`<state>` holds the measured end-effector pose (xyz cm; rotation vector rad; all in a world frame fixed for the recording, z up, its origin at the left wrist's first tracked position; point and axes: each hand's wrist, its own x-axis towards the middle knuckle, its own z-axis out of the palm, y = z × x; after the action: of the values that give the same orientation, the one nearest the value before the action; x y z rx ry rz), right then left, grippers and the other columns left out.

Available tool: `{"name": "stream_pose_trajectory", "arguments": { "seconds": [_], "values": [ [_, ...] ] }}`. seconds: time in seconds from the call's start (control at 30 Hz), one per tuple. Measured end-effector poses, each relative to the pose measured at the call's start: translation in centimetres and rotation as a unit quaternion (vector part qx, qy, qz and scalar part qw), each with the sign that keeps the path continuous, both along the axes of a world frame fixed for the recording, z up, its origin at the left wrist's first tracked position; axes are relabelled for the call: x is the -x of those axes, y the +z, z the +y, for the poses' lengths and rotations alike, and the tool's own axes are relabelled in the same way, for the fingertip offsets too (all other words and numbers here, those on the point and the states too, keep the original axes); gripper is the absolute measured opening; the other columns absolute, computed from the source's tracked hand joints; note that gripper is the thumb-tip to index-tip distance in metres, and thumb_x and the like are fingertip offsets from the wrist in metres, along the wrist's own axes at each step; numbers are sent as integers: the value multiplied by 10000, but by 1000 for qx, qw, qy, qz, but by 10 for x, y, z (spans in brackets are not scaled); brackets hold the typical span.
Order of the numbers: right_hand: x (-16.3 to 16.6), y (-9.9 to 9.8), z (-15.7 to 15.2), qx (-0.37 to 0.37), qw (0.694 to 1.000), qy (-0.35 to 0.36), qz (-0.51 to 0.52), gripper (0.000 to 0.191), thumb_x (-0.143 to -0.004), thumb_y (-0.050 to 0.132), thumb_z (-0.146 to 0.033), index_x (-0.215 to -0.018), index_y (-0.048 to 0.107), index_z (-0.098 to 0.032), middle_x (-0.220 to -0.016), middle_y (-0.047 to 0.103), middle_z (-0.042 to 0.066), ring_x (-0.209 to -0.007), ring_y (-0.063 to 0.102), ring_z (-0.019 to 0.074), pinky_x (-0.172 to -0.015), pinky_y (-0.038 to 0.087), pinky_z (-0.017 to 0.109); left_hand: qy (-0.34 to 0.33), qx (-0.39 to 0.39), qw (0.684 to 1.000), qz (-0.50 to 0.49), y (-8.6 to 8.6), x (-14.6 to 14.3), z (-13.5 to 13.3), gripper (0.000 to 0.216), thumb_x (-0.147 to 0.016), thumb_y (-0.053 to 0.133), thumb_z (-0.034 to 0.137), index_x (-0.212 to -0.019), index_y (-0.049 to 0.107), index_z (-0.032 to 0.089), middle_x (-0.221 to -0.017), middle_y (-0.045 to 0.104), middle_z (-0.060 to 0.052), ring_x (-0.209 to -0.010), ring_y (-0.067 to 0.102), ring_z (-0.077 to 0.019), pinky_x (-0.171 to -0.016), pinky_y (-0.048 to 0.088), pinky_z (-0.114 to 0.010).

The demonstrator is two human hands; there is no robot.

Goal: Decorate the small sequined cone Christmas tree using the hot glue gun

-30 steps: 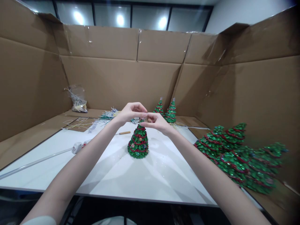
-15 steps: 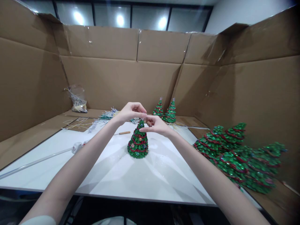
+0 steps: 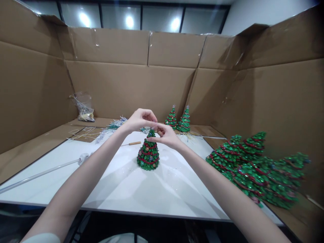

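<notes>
A small green Christmas tree [image 3: 148,156] with red garland and tiny ornaments stands upright on the white board. Above its tip, my left hand [image 3: 142,119] is closed in a pinch; whatever its fingertips hold is too small to make out. My right hand [image 3: 167,135] is closed at the tree's upper part, thumb across the front and fingers curled near the top. The fingertips of both hands meet there and partly hide the tip.
Several larger decorated trees [image 3: 255,168] crowd the right side; two more trees [image 3: 184,120] stand at the back. Behind my left arm lie a wooden-handled tool [image 3: 134,143], tinsel strands [image 3: 116,123] and a glue gun-like white piece on a rod [image 3: 83,158]. A plastic bag [image 3: 85,108] sits back left. Cardboard walls [image 3: 126,84] surround the board.
The small tree has turned a little, so different ornaments face me, and shifted slightly left. My right thumb has moved left across its top. Both hands remain at the tip.
</notes>
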<state>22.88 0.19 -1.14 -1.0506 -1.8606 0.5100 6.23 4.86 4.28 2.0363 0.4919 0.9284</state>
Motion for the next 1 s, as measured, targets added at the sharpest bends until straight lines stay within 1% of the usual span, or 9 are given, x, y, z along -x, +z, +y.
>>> {"name": "stream_pose_trajectory", "arguments": {
  "seconds": [0.23, 0.33, 0.5, 0.73, 0.87, 1.0],
  "values": [
    [-11, -4, 3, 35, 997, 62, -5, 430, -557, 803, -395, -778, 492, -197, -592, 241, -88, -543, 239, 86, -516, 195, 247, -1, 7, 1000, -1, -2, 2, 3, 182, -609, 738, 213, -712, 627, 113, -648, 635, -24, -614, 595, -122, -580, 461, -244],
    [-13, -6, 3, 27, 998, 58, -1, 427, -561, 806, -380, -784, 495, -191, -583, 238, -93, -542, 242, 84, -523, 212, 244, -1, 8, 1000, 0, -2, 1, 3, 187, -612, 736, 204, -725, 627, 104, -655, 640, -23, -615, 597, -115, -578, 456, -233],
    [-10, -10, 4, 22, 998, 48, 14, 431, -565, 807, -376, -804, 499, -193, -573, 238, -96, -533, 231, 84, -518, 203, 244, -6, 8, 1000, 1, -2, -1, 3, 188, -607, 732, 192, -725, 618, 100, -656, 639, -22, -622, 599, -113, -584, 459, -230],
    [-9, -12, 4, 15, 999, 46, 25, 426, -565, 807, -365, -809, 502, -195, -561, 224, -102, -525, 206, 82, -517, 185, 242, 16, 28, 999, -28, -10, -3, 5, 201, -573, 734, 190, -692, 594, 107, -612, 611, -4, -569, 566, -94, -535, 425, -209],
    [-9, -14, 4, 16, 998, 49, 30, 431, -573, 801, -376, -826, 501, -197, -562, 219, -103, -523, 205, 82, -517, 177, 239, 7, 40, 999, -33, -11, -3, 5, 204, -564, 734, 185, -682, 588, 108, -613, 612, -2, -571, 569, -93, -545, 429, -212],
    [-9, -17, 5, 12, 998, 50, 34, 431, -578, 800, -379, -829, 499, -198, -557, 217, -105, -520, 205, 82, -519, 179, 237, -4, 28, 999, -18, -9, -2, 6, 198, -572, 726, 189, -690, 592, 105, -614, 611, -5, -574, 563, -93, -548, 428, -216]
  ]
}}
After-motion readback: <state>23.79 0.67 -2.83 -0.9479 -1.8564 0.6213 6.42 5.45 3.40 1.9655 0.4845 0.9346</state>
